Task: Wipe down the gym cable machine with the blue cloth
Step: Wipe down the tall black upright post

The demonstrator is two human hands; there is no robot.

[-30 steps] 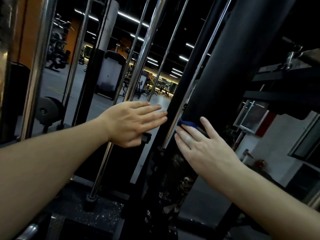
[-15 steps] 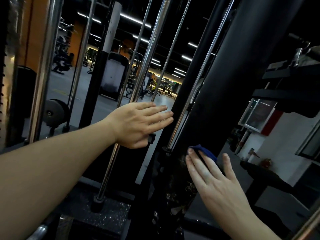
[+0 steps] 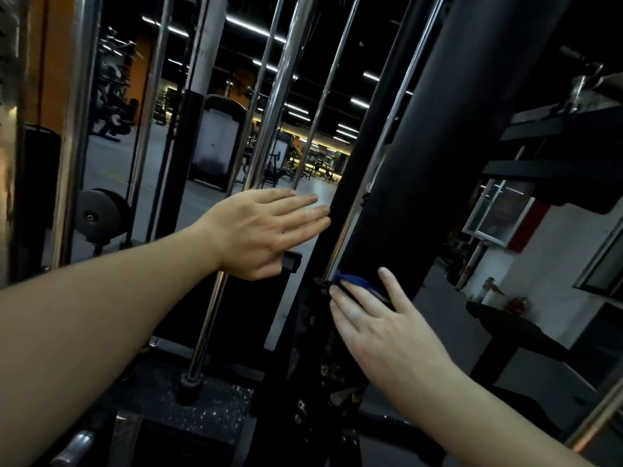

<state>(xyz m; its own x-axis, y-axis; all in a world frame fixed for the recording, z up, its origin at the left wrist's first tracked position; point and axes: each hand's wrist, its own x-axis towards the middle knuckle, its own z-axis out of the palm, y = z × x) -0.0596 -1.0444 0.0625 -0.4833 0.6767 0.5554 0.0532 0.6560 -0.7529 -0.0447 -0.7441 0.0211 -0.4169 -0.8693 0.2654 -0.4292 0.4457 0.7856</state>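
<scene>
The cable machine's wide black upright (image 3: 435, 170) rises through the middle right, with chrome guide rods (image 3: 269, 136) to its left. My right hand (image 3: 377, 325) lies flat against the lower part of the black upright and presses the blue cloth (image 3: 354, 282) under its fingers; only a small blue fold shows above the fingertips. My left hand (image 3: 263, 230) is held flat with fingers together, its fingertips touching a thinner black post (image 3: 350, 183) just left of the upright. It holds nothing.
A chrome rod (image 3: 205, 328) runs down to a speckled black base (image 3: 188, 409) below my left arm. A round weight plate (image 3: 101, 214) sits at the left. Black shelves (image 3: 566, 129) jut out at the right, with a dark bench (image 3: 512, 332) below them. Other gym machines stand far behind.
My right hand slid the cloth down the black upright between the first and second frames. Since then both hands have stayed about where they were.
</scene>
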